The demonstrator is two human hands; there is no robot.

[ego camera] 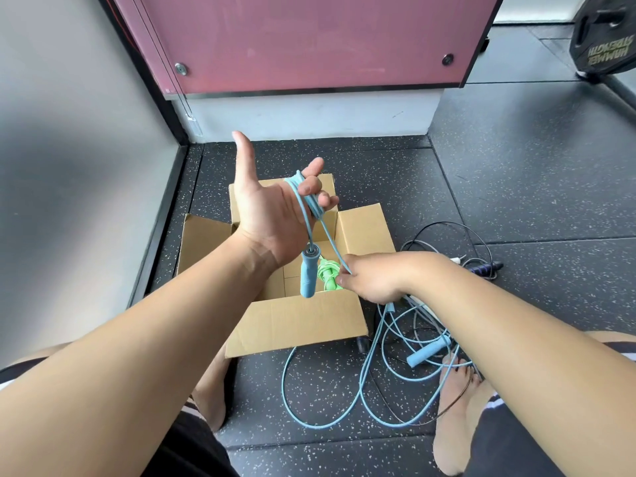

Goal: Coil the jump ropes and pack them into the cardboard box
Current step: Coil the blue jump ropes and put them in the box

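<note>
A light blue jump rope [311,390] lies in loose loops on the floor, and several of its turns wrap the fingers of my left hand [272,208], held palm up over the open cardboard box [296,321]. One blue handle [308,271] hangs below that hand; the other blue handle [428,349] lies on the floor. My right hand [370,278] pinches the blue cord at the box's right edge. A coiled green jump rope [327,275] sits inside the box.
More ropes with dark and white cords and a purple-black handle [480,268] lie tangled right of the box. My bare feet [454,414] flank the loose loops. A pink panel [309,43] and wall stand behind; a weight plate [605,36] leans far right.
</note>
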